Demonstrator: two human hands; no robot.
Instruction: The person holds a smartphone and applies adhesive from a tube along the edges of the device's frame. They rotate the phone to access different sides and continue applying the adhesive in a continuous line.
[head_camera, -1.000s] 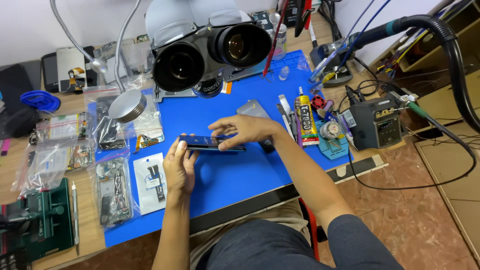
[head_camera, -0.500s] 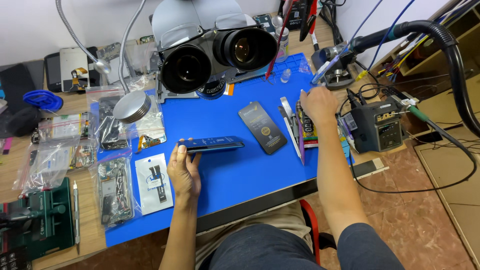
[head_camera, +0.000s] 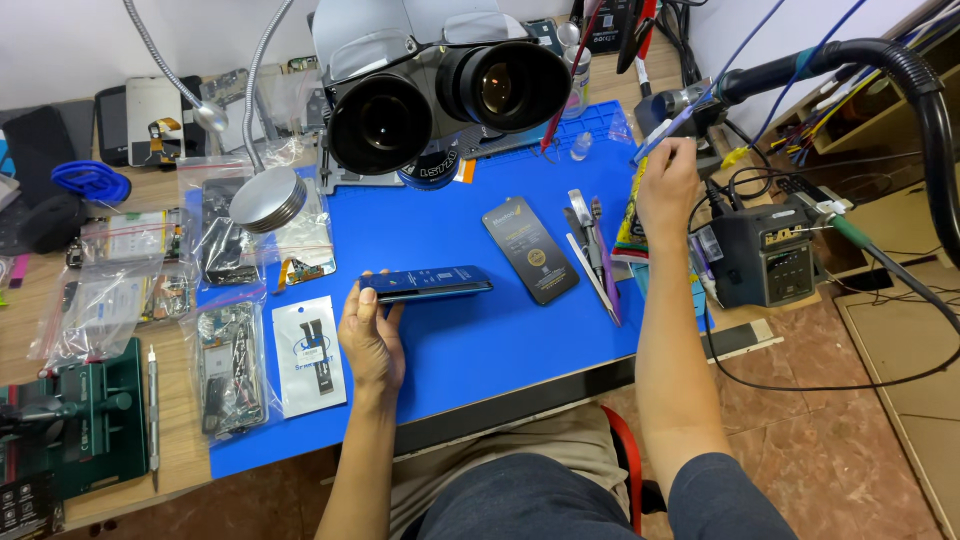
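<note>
My left hand (head_camera: 372, 338) holds a dark blue phone (head_camera: 428, 284) by its left end, tilted on its edge just above the blue work mat (head_camera: 470, 350). Far to the right, my right hand (head_camera: 668, 188) grips the handle of a tool with a blue cable (head_camera: 688, 112) beside the mat's right edge. A second dark phone (head_camera: 530, 249) lies flat on the mat between my hands. Several tweezers and prying tools (head_camera: 592, 252) lie just right of it. Whether the tool has left its holder is unclear.
A large microscope head (head_camera: 440, 85) hangs over the back of the mat. A grey soldering station (head_camera: 765, 255) stands right of my right arm. Bags of phone parts (head_camera: 230, 350) lie at the left. A green fixture (head_camera: 70, 420) sits at the near left corner.
My right hand left the blue phone and moved right and away to the cabled tool. My left hand kept holding the phone. The second phone became visible on the mat.
</note>
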